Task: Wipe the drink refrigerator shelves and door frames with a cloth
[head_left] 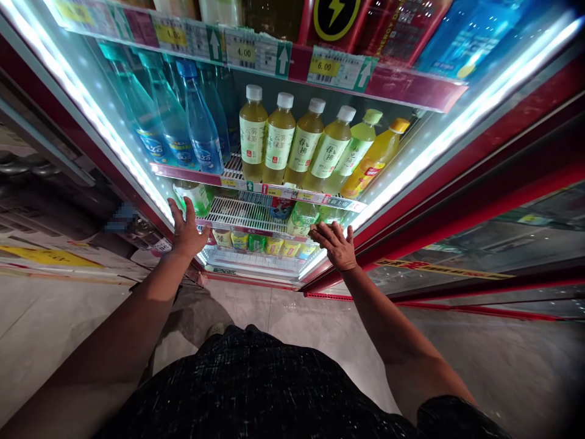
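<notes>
Lit open cooler (479, 152); wire shelf (247, 213) low down. We note both hands empty, fingers spread: left hand (185, 230) just beside a green-label bottle (197, 196) at the shelf's left end, right hand (336, 245) under 2 green bottles (302, 216). Probably full, heavyish, chill-slick plastic; take them round the waist.

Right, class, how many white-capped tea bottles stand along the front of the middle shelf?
4, side by side: bottle one, bottle two, bottle three, bottle four, left of the green-capped bottle. More may hide behind.
</notes>
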Available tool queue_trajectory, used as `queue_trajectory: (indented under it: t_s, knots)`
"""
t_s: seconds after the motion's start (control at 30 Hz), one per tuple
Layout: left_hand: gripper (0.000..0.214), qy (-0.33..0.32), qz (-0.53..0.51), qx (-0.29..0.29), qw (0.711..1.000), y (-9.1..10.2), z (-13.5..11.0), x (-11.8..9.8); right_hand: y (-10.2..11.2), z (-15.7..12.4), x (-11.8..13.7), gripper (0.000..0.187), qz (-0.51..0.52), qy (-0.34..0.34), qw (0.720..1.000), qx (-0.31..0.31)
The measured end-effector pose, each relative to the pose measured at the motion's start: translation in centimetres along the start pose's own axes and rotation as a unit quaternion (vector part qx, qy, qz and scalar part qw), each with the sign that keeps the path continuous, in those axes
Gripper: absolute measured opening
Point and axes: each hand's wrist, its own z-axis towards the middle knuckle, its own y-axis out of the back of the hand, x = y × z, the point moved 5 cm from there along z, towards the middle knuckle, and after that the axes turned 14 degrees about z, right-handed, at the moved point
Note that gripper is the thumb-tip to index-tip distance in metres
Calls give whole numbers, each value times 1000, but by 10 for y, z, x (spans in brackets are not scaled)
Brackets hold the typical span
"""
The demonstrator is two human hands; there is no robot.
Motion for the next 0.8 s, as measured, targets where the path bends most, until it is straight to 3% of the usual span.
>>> queue_trajectory:
  t_s: [0.13,0.33,0.47,0.6,0.7,0.8]
  knots:
    - [114,8,1,2,1000,-1,0,-1,-6,-4,-3,49,-14,-18,999,-29]
    - [115,9,-19,0,1000,-2,0,0,0,-27,-21,55,-14,-22,1000,13]
    - [117,11,-29,-11,999,-3,0,-1,3,-25,-24,58,-22,-61,997,-41]
    - [115,15,-20,-6,1000,-1,-1,-4,-5,-28,-18,54,-21,-22,999,-12]
    - [115,3,-22,-8,1000,0,-1,-5,1,-38,-31,59,-14,-26,999,20]
    - [116,1,-19,-6,1000,-1,-1,-4,10,-40,-47,64,-18,-72,997,-18]
